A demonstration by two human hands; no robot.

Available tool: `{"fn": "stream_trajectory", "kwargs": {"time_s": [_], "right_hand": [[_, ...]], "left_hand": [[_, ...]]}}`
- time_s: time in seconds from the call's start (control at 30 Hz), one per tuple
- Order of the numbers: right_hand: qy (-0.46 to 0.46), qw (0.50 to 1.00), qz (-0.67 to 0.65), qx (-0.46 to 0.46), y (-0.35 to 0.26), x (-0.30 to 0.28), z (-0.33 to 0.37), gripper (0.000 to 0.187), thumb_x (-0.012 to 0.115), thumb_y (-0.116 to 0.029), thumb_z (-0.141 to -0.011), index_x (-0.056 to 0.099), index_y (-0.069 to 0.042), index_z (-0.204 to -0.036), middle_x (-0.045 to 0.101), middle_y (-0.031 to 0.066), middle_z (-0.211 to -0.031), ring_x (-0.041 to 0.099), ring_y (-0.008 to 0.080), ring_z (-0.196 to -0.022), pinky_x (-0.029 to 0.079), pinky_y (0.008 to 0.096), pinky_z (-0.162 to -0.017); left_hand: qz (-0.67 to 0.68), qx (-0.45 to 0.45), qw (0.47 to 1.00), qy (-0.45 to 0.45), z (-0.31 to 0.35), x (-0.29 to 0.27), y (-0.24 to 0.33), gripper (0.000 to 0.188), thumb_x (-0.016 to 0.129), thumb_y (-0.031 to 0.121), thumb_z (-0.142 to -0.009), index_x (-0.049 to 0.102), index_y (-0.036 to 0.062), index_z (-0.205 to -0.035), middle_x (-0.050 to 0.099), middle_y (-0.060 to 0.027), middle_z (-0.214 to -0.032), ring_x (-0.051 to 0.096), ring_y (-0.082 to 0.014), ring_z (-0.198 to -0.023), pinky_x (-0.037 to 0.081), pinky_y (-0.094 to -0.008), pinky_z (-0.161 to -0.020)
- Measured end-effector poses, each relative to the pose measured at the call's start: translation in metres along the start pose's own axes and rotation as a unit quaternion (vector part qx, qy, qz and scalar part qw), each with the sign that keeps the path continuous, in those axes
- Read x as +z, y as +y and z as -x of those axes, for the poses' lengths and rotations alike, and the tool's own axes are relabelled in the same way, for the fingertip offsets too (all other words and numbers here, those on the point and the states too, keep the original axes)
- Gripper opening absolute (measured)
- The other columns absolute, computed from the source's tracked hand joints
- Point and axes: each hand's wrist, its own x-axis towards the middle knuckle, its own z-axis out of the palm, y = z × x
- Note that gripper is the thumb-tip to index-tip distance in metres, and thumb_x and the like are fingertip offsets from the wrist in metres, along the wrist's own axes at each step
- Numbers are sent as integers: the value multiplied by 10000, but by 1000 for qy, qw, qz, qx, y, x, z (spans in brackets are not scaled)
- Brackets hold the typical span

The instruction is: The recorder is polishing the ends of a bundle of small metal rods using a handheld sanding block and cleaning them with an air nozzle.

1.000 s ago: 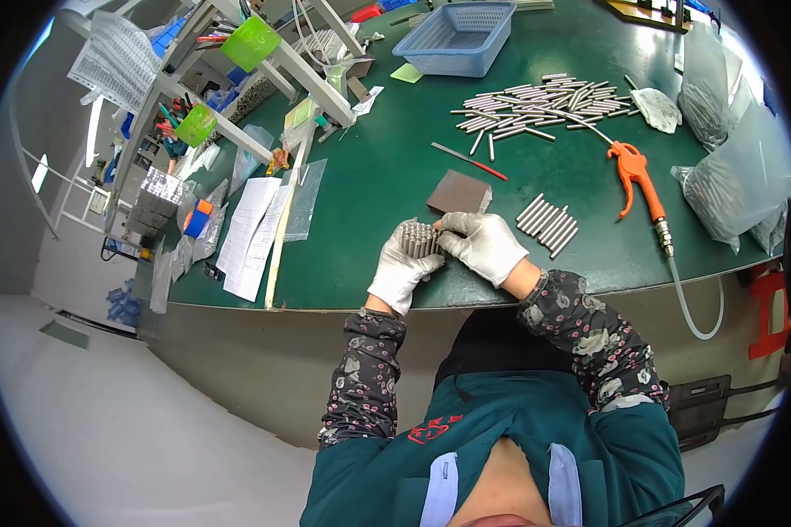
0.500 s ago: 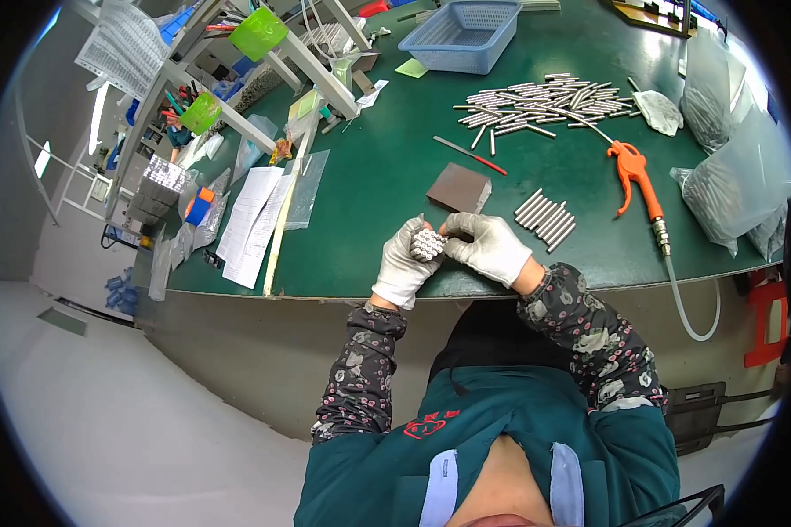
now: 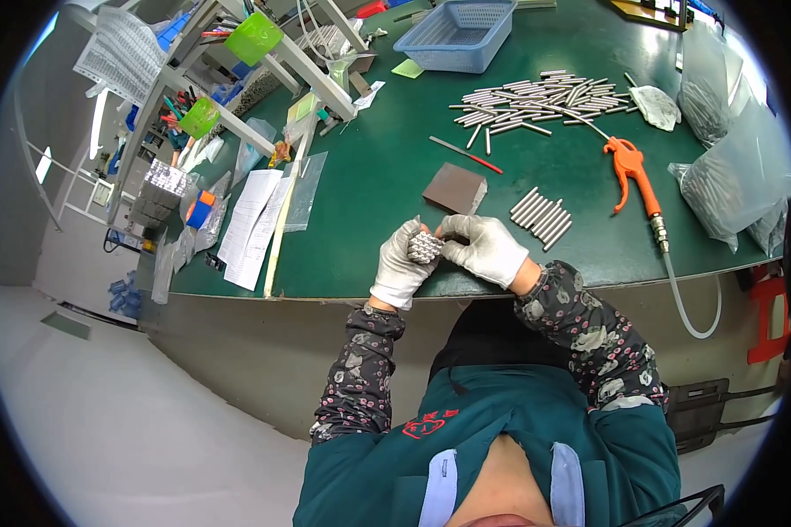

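Observation:
A bundle of metal pins point(image 3: 424, 248) stands in the grip of my gloved left hand point(image 3: 398, 268), their round ends turned up. My gloved right hand point(image 3: 483, 249) is closed at the bundle's right side, thumb and fingers against it; whether it pinches a single pin is hidden. Right of my hands a short row of loose pins point(image 3: 541, 219) lies side by side on the green table point(image 3: 351, 198). Just beyond my hands sits a brown block point(image 3: 454, 188). Farther off is a wide pile of pins point(image 3: 545, 101).
An orange air gun point(image 3: 634, 176) with a hose lies at the right, near plastic bags of pins point(image 3: 721, 198) and a white cloth point(image 3: 655, 109). A red-handled thin tool point(image 3: 466, 154) lies beyond the block. Blue basket point(image 3: 457, 57) stands at the back; papers point(image 3: 250, 220) lie left.
The bundle in my left hand has tilted slightly, and its pin ends look different. Both hands stay nearly in place; the whole view has shifted a little.

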Motion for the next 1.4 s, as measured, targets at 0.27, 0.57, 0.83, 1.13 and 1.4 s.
{"fn": "stream_trajectory", "kwargs": {"time_s": [0.27,0.57,0.83,1.13,1.4], "right_hand": [[1,1000,6,29,-1,0,0,196,612,-156,-759,605,-34,-912,620,145,-787,617,285,-730,486,329,-652],[16,999,-34,37,5,4,-1,216,618,-147,-762,606,-21,-938,622,160,-807,627,265,-739,490,316,-672],[22,998,-39,49,6,5,-2,217,611,-143,-765,608,-10,-936,627,159,-816,630,249,-738,492,306,-680],[21,992,-87,84,9,8,-3,222,576,-114,-777,605,-10,-970,638,147,-836,634,214,-760,491,289,-702],[17,994,-75,83,3,5,-4,226,566,-103,-777,601,-12,-981,637,149,-860,633,220,-799,491,289,-726]], "left_hand": [[-9,-37,999,0,-4,1,11,484,730,48,-621,489,51,-1041,593,-70,-846,601,-195,-733,498,-280,-672],[-2,-66,998,2,-3,2,6,466,721,49,-623,496,50,-1031,587,-57,-857,597,-177,-737,497,-274,-676],[41,-104,993,-30,-1,3,-4,522,697,-47,-651,452,69,-1096,531,11,-903,537,-86,-778,488,-219,-702],[147,-152,977,-25,-12,-1,23,484,718,-9,-627,456,-1,-1034,573,13,-843,547,-59,-755,470,-202,-724],[127,-134,982,-43,-17,-5,32,472,706,-29,-636,446,-14,-1029,572,18,-823,539,-61,-756,452,-189,-753]]}}
